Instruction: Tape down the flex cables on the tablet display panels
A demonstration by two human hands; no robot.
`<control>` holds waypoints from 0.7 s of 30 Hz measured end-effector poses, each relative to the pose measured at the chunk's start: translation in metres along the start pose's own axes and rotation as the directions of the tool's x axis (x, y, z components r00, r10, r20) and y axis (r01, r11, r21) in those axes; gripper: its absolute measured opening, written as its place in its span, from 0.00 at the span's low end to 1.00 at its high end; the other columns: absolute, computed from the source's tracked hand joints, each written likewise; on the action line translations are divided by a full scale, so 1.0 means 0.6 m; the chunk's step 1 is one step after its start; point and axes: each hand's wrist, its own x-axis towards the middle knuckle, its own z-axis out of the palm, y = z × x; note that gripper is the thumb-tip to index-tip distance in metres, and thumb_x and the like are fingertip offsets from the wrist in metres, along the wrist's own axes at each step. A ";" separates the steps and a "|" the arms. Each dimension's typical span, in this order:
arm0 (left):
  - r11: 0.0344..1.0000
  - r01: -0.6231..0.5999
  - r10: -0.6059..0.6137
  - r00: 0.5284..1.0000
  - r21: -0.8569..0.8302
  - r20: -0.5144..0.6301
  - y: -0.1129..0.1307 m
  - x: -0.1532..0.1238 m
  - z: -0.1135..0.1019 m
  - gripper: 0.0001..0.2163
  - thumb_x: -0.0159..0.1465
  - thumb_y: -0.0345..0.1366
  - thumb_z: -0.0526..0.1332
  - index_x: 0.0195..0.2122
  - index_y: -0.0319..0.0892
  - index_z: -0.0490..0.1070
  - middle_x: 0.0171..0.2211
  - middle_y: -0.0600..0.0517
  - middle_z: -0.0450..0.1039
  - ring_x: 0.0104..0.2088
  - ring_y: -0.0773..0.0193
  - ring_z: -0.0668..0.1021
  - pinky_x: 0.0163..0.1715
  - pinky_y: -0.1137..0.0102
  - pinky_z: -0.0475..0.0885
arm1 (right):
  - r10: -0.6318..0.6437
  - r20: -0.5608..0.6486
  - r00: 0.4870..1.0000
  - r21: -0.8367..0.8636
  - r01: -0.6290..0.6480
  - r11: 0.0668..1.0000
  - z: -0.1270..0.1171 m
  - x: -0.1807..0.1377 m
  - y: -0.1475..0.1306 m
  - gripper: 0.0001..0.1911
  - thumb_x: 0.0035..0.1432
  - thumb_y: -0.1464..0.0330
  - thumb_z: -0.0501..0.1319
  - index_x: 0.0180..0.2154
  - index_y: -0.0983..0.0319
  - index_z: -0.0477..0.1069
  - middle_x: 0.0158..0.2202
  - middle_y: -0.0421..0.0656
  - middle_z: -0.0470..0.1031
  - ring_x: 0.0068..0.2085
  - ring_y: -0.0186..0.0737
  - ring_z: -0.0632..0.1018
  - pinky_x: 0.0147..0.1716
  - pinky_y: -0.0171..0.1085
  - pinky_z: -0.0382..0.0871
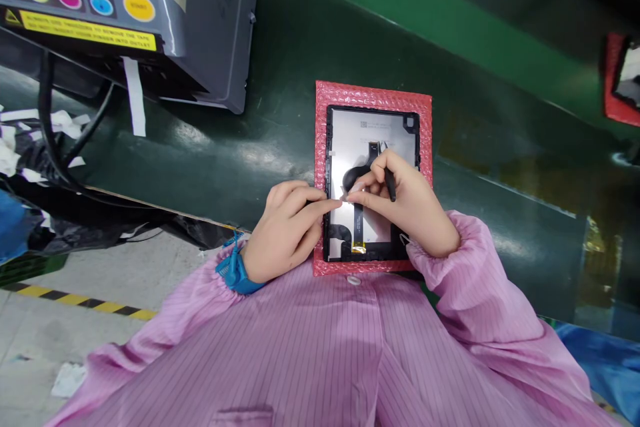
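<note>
A tablet screen assembly point(370, 130) with a black frame and silvery back lies on a red bubble-wrap pouch point(424, 140). A black flex cable point(358, 223) runs across its back. My right hand point(405, 193) is closed over the screen, with black tweezers point(390, 185) tucked in its fingers, tips pointing away from me. Its thumb and index finger pinch together; anything tiny between them is too small to name. My left hand point(293, 227) rests at the screen's left edge, index finger stretched out to meet the right fingertips, other fingers loosely bent.
A grey tape dispenser point(210, 33) with coloured buttons stands at the upper left, a white tape strip point(134, 97) hanging from its outlet. Cables point(47, 120) and white scraps lie below it. The green table's point(280, 140) near edge runs close to my body. Another red pouch point(617, 80) is at far right.
</note>
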 end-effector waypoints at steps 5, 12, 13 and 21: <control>1.000 0.025 -0.025 1.000 -0.006 0.016 0.000 -0.002 0.001 0.19 0.69 0.23 0.56 0.57 0.47 0.72 0.47 0.48 0.76 0.51 0.54 0.73 0.53 0.56 0.68 | 0.000 -0.056 0.998 -0.007 -0.001 1.000 0.003 0.004 0.000 0.24 0.59 0.58 0.72 0.33 0.55 0.54 0.33 0.38 0.79 0.33 0.38 0.75 0.34 0.40 0.64; 0.998 -0.016 0.014 0.999 0.057 0.038 -0.001 -0.002 0.002 0.18 0.69 0.24 0.55 0.56 0.45 0.74 0.46 0.47 0.75 0.51 0.52 0.71 0.52 0.55 0.68 | 0.017 -0.117 0.993 0.101 -0.005 0.995 -0.002 0.010 -0.005 0.27 0.56 0.59 0.74 0.31 0.55 0.54 0.28 0.33 0.72 0.26 0.32 0.65 0.31 0.38 0.61; 0.998 -0.019 0.017 0.999 0.061 0.037 -0.001 -0.002 0.003 0.18 0.69 0.24 0.55 0.56 0.45 0.74 0.46 0.47 0.75 0.51 0.52 0.71 0.52 0.55 0.68 | 0.018 -0.099 0.995 0.092 -0.009 0.996 -0.003 0.010 -0.005 0.27 0.55 0.60 0.74 0.31 0.55 0.54 0.27 0.33 0.72 0.27 0.33 0.65 0.31 0.38 0.61; 0.995 -0.013 0.009 0.999 0.095 0.040 -0.002 -0.004 0.008 0.20 0.68 0.26 0.57 0.57 0.50 0.76 0.48 0.47 0.73 0.52 0.50 0.68 0.53 0.54 0.66 | -0.019 -0.062 0.998 -0.062 0.016 0.998 0.004 0.005 -0.001 0.24 0.60 0.62 0.71 0.32 0.55 0.54 0.31 0.36 0.77 0.34 0.39 0.77 0.36 0.40 0.65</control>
